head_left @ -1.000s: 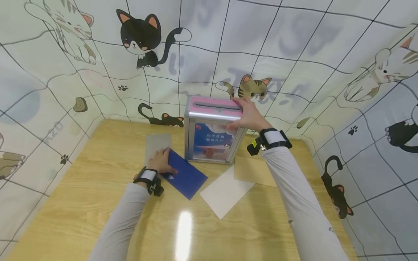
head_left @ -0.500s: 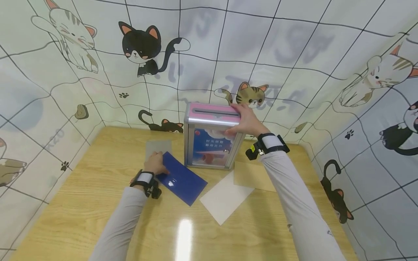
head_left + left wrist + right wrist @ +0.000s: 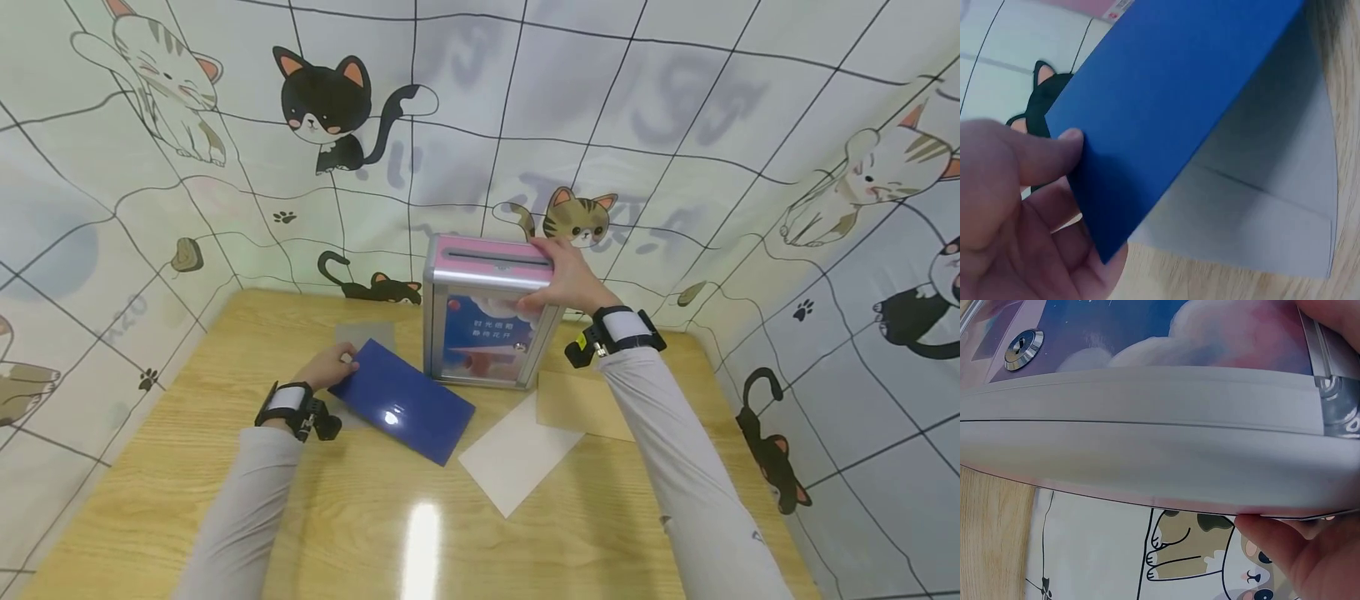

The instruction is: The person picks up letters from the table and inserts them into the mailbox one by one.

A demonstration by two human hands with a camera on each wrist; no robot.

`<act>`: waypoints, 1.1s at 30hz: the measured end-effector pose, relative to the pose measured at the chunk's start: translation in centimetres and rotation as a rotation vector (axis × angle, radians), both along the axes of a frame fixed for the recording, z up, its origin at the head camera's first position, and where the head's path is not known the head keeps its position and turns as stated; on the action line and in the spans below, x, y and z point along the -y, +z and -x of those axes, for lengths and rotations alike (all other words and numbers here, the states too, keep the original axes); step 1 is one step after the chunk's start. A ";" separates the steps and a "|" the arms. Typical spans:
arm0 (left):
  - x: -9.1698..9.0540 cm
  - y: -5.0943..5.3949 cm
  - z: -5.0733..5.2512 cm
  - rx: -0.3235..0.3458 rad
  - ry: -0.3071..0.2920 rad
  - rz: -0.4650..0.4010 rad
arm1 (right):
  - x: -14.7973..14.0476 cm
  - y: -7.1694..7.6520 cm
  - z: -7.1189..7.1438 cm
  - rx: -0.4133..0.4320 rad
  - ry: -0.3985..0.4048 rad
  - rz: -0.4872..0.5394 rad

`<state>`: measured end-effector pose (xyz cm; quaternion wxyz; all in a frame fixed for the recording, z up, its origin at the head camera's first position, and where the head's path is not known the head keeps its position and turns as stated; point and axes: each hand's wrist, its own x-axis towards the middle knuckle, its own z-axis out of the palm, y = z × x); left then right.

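My left hand (image 3: 327,367) pinches a blue envelope (image 3: 405,400) at its left end, thumb on top and fingers beneath. In the left wrist view the blue envelope (image 3: 1166,94) is tilted and raised over a grey envelope (image 3: 1272,206) lying on the table. A pink-topped metal letter box (image 3: 487,317) stands upright at the back, with a slot (image 3: 495,257) in its lid and a lock on its front door. My right hand (image 3: 570,275) grips the box's upper right corner, thumb on the front and fingers over the top and far side.
A white envelope (image 3: 517,454) lies in front of the box, partly over a tan envelope (image 3: 581,406) at its right. The wooden table (image 3: 187,467) meets a cat-print cloth (image 3: 465,100) behind and at both sides.
My left hand has taken the blue envelope's left end between thumb and fingers, lifted it and shifted left. The right hand stays on the letter box.
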<state>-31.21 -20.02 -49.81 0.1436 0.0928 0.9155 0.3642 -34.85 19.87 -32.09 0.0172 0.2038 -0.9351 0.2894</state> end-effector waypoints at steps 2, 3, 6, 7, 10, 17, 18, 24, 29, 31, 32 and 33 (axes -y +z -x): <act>0.9 -0.5 0.2 0.009 -0.034 -0.067 | 0.0 0.0 0.0 0.000 0.001 0.000; 1.3 -0.5 0.1 0.027 -0.041 -0.093 | 0.0 0.0 0.0 0.000 0.000 -0.001; 2.0 -0.3 -0.3 0.056 -0.050 -0.155 | 0.0 -0.1 -0.1 -0.002 0.002 0.002; 2.0 -0.1 -0.5 0.065 -0.045 -0.165 | 0.0 -0.1 -0.1 -0.003 0.003 0.003; 1.9 0.8 -1.3 0.100 -0.011 -0.159 | 0.1 -0.2 -0.1 -0.002 0.005 0.001; 2.4 1.8 -1.5 0.210 0.006 -0.246 | 0.0 -0.2 -0.1 0.001 0.006 0.003; 2.5 1.9 -1.4 0.215 0.008 -0.247 | 0.0 -0.2 0.0 0.000 0.008 0.003; 2.7 3.1 -1.5 0.207 0.005 -0.244 | 0.0 -0.1 0.0 -0.003 0.009 0.008; 2.1 4.1 -1.9 0.226 -0.006 -0.275 | -0.1 -0.1 0.0 -0.007 0.004 0.000; 1.8 4.3 -1.9 0.238 -0.008 -0.300 | -0.1 -0.1 0.0 -0.007 0.005 -0.005; 1.6 4.3 -2.0 0.245 -0.008 -0.315 | 0.0 -0.1 0.0 -0.009 0.006 -0.009; 1.5 4.3 -2.0 0.246 -0.014 -0.329 | 0.0 -0.1 0.0 -0.010 0.007 -0.012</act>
